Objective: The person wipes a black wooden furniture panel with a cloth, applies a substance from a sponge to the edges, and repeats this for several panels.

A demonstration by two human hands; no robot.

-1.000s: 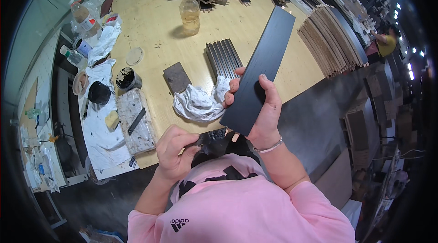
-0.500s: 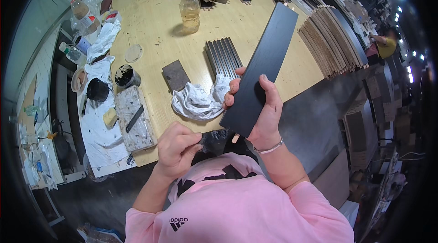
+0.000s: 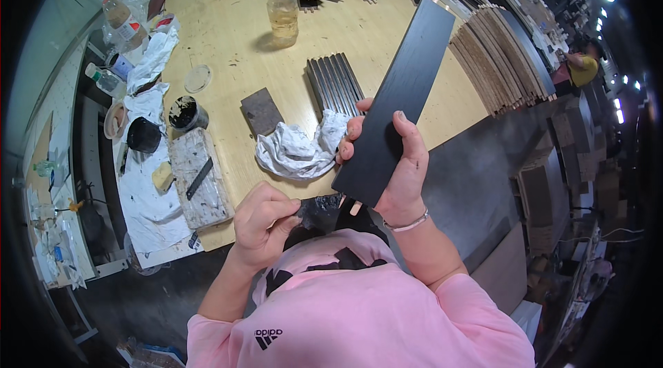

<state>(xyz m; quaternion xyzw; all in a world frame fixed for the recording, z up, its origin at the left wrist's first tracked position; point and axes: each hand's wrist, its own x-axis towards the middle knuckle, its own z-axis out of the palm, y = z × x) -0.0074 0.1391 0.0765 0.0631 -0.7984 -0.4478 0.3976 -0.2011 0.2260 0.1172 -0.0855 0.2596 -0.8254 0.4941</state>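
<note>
My right hand (image 3: 404, 174) grips a long black-painted wooden board (image 3: 399, 98), its thumb on the face and its fingers around the left edge. The board is tilted, with pale dowels poking out of both ends. Lower left of it, my left hand (image 3: 262, 223) is closed with fingers curled and thumb near the index finger. Anything between those fingertips is too small to make out. Beyond the hands, a crumpled white cloth (image 3: 297, 152) lies on the wooden table (image 3: 228, 43), near a row of black boards on edge (image 3: 333, 82) and a dark flat block (image 3: 261, 111).
A capped bottle of yellowish liquid (image 3: 282, 14) stands behind. To the left are a black-smeared tub (image 3: 186, 114), a black bowl (image 3: 143, 134), a yellow sponge (image 3: 163, 176) and a putty blade (image 3: 199, 178) on a stained slab (image 3: 207, 199). Stacked boards (image 3: 494, 57) stand at right.
My left hand has shifted slightly left, its thumb and index fingertips a little farther apart. The right hand still grips the board in nearly the same place. The view has shifted slightly.
</note>
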